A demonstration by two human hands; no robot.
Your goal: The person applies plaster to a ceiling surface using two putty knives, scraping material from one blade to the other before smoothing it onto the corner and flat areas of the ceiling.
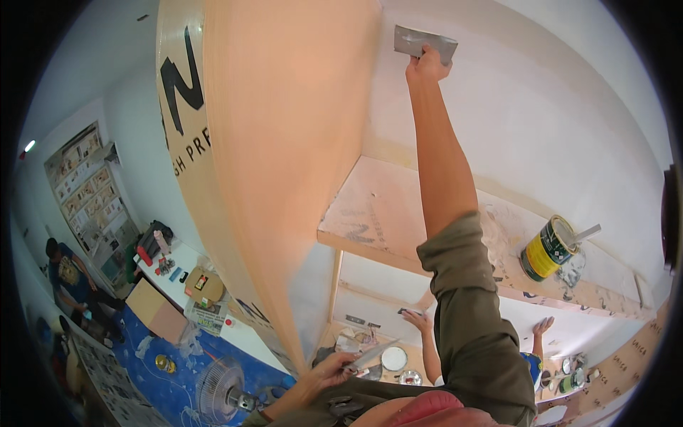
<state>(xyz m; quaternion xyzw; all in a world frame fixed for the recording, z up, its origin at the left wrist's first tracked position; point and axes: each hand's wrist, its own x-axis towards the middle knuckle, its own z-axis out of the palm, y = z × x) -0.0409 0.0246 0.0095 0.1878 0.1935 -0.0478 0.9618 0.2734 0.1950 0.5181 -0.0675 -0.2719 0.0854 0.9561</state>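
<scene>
the right hand (430,67) closes its fingers on one grey blade (413,40) against the far wall (519,135). the left hand (331,372), fingers closed, grips one thin blade (376,353), near left. one can (543,250) stands right.

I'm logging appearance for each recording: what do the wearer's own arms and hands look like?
The right arm wears an olive-brown sleeve, wrinkled and rolled up in thick folds, leaving the forearm bare. The right hand and left hand are both ungloved. I see no watch on the right wrist. Little of the left sleeve shows.
</scene>
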